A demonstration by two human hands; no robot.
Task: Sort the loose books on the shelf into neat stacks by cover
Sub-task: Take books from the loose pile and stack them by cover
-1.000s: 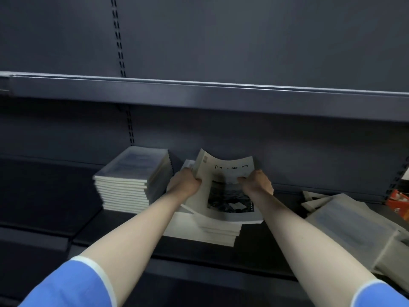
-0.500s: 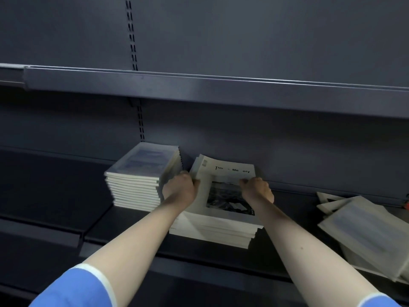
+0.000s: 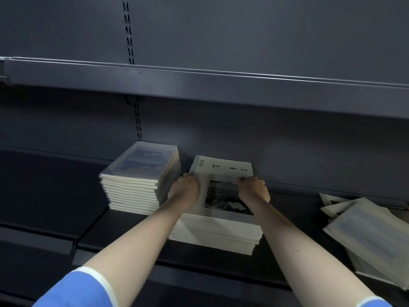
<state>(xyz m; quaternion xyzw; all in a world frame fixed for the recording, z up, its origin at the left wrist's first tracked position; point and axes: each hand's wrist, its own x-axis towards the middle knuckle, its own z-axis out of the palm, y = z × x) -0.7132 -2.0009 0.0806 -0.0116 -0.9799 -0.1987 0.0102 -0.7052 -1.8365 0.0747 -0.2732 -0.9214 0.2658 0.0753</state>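
Both hands, left [image 3: 186,188] and right [image 3: 254,188], grip the top book [image 3: 221,187] mid-frame; releasing unevenly could skew the stack [image 3: 214,233].

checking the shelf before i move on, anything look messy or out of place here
Yes. The loose pale-covered books at the right end of the dark shelf lie fanned and skewed, overlapping at angles. The middle stack of white books with a black-and-white photo cover has uneven edges. The left stack of blue-tinted books looks tidy.
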